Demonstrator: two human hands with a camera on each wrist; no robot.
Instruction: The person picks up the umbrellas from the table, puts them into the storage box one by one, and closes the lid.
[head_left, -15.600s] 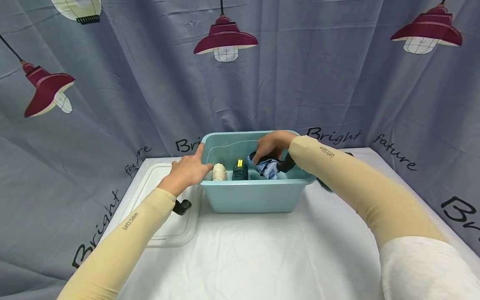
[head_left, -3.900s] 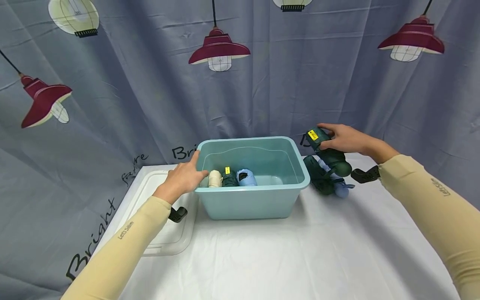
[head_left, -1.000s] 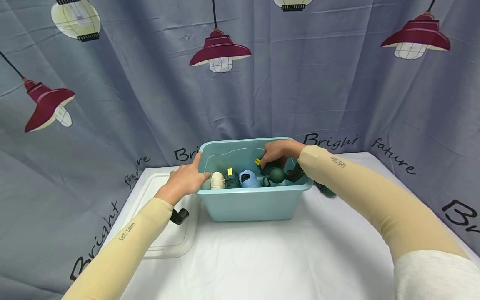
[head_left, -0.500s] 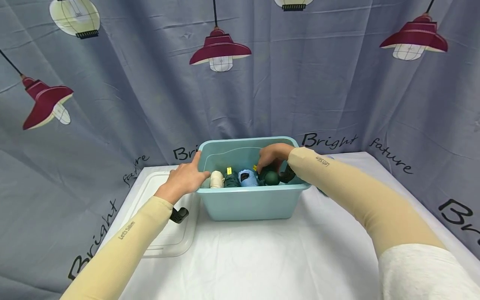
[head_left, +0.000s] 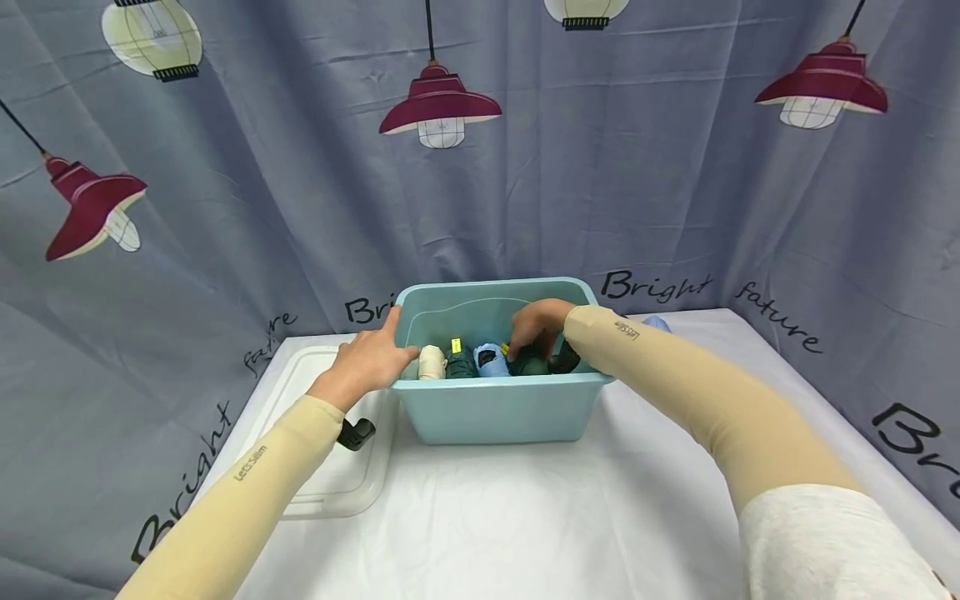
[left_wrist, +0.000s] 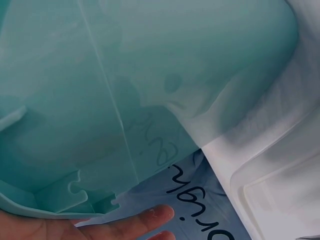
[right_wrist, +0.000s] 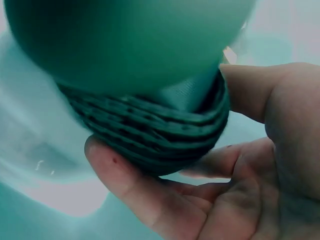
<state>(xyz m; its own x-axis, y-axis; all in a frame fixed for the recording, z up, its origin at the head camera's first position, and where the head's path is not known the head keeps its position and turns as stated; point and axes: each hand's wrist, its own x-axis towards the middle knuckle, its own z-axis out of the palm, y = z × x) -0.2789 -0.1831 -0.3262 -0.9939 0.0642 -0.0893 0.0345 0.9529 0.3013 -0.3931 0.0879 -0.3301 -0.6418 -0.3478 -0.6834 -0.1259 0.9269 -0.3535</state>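
My right hand is down inside the pale teal bin, toward its right side. It grips a dark green folding umbrella; in the right wrist view thumb and fingers curl round its folded fabric, below a smooth rounded end. Left of it in the bin stand a blue folding umbrella, a dark green one with a yellow label, and a cream one. My left hand rests on the bin's left rim, its fingers straight.
A clear plastic lid lies on the white table, left of the bin and partly under my left forearm. Behind my right forearm a bit of a blue thing shows. A grey-blue curtain hangs behind the table.
A blue umbrella, then the dark green one, has come into the bin from the right. In the last second my right hand has shifted it left and lower, beside the blue one. My left hand stays.
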